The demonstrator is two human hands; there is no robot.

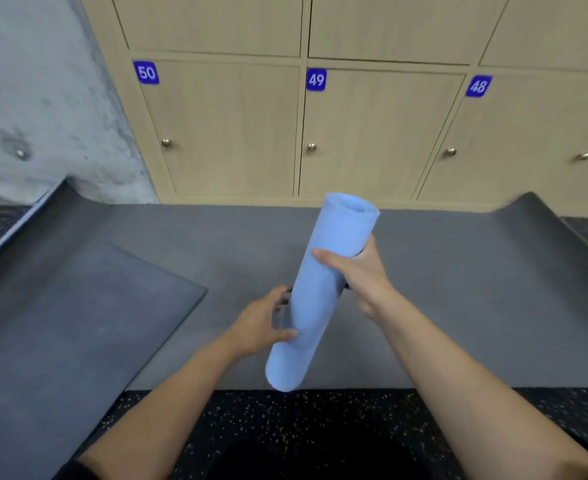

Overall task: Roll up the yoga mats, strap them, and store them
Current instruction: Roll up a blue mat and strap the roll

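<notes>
The blue mat (323, 292) is already rolled and is held up off the floor, tilted with its open end toward the lockers (372, 133), above a grey mat (458, 289) that still lies flat, so the step in hand looks like strapping. The right hand (358, 271) is curled round the roll's upper middle and the left hand (261, 327) round its lower part, thumb across the front. A dark strip (345, 285), perhaps the strap, peeks out behind the roll by both hands. The next move likely calls for keeping the roll tight while that band is drawn round and fastened.
</notes>
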